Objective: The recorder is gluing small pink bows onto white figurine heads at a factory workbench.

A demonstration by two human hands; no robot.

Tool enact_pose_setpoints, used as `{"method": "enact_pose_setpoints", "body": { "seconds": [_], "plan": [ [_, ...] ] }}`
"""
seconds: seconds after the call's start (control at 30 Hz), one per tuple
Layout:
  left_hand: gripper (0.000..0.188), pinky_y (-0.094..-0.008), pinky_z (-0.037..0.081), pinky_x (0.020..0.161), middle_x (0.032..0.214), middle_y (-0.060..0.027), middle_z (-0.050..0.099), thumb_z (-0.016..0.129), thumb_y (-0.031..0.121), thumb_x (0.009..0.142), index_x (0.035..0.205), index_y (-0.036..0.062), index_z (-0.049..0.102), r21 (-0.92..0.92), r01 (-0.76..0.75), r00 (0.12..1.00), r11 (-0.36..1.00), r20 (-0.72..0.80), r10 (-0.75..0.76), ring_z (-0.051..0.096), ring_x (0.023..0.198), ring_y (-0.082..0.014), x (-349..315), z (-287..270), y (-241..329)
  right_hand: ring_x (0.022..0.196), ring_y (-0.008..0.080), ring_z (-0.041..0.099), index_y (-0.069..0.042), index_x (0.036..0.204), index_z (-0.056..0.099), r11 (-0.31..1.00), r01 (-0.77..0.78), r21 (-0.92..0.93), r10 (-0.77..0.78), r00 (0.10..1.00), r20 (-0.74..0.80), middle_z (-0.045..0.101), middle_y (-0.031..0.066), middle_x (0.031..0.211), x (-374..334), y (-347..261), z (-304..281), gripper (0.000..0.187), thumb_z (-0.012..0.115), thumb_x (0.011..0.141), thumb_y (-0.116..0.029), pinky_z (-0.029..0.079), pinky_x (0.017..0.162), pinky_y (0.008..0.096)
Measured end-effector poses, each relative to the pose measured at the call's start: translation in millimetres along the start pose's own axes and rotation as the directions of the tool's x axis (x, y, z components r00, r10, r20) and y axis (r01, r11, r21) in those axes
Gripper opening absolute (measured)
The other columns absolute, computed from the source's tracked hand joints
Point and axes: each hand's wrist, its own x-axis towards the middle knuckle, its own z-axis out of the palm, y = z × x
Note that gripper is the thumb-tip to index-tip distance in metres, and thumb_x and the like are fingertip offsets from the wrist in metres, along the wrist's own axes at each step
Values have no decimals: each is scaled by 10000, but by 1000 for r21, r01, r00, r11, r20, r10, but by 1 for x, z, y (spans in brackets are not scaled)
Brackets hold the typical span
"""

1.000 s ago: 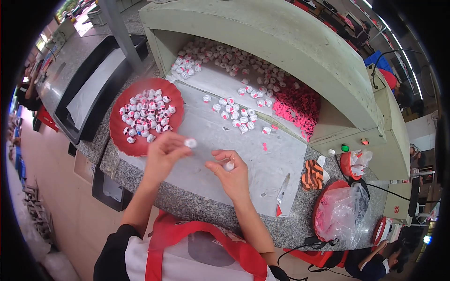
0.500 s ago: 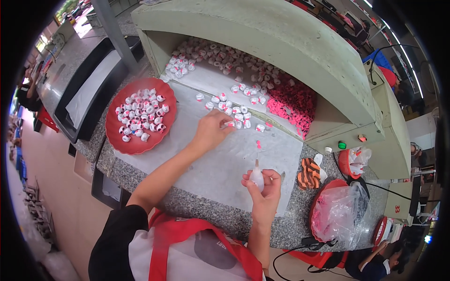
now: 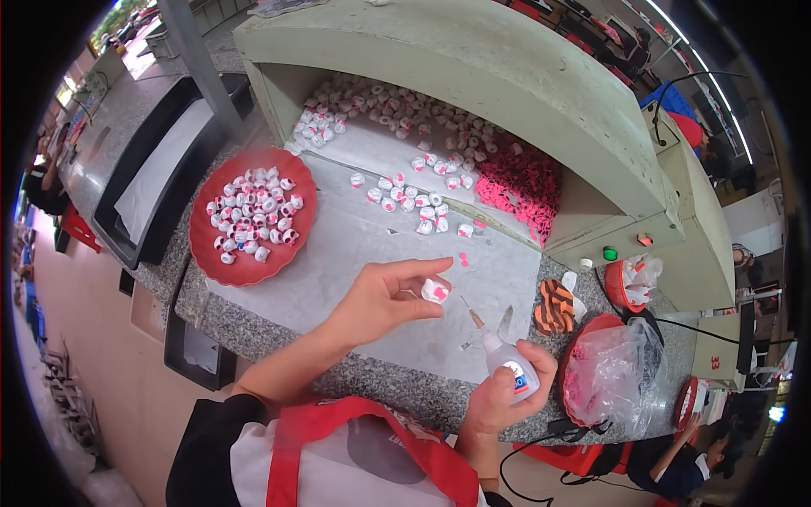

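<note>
My left hand (image 3: 380,297) is closed on a small white bead-like piece (image 3: 434,291) with a pink patch, pinched at the fingertips above the paper sheet (image 3: 338,253). In my right hand (image 3: 512,397) is a clear squeeze bottle (image 3: 510,365) with a thin needle tip, tilted toward the white piece; the tip is apart from it. Small pink bits (image 3: 463,259) lie on the paper just beyond. Farther off is a loose group of white pieces (image 3: 410,203) with pink patches.
A scalloped red plate (image 3: 200,245) at left holds many similar pieces. Under the grey-green hood (image 3: 473,51) lie more white pieces and a heap of pink bits (image 3: 519,186). Right of the paper are a striped orange-black object (image 3: 554,308) and a red tray with clear plastic (image 3: 621,376).
My left hand has come back from the group of pieces toward me, with one white piece pinched. The bottle, upright before, has moved nearer and right and now tilts toward that piece.
</note>
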Motion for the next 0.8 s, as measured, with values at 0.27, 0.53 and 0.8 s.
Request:
{"method": "enact_pose_setpoints", "body": {
  "seconds": [0.27,0.53,0.8],
  "plan": [
    [332,-251,500,730,883,-104,593,612,-86,716,1030,-34,518,190,-128,992,973,10,129,594,845,-155,-1,4,-2,565,164,569,32,893,516,945,320,-72,-297,928,224,580,128,701,3,5,-6,276,612,659,-80,461,520,253],
    [314,-272,512,757,971,-119,547,606,-98,712,1007,-55,508,386,-238,950,891,-97,296,581,890,-177,0,14,-6,546,167,570,25,884,531,941,326,-90,-293,919,265,587,121,704,6,8,-1,247,617,679,-83,457,500,247],
    [272,-262,528,728,932,-94,550,646,-45,693,949,-30,555,406,-350,905,844,-87,417,604,834,-174,1,11,-7,526,169,568,26,891,535,934,350,-79,-315,906,283,591,117,697,6,9,3,250,617,682,-86,455,479,251]
  ]
}}
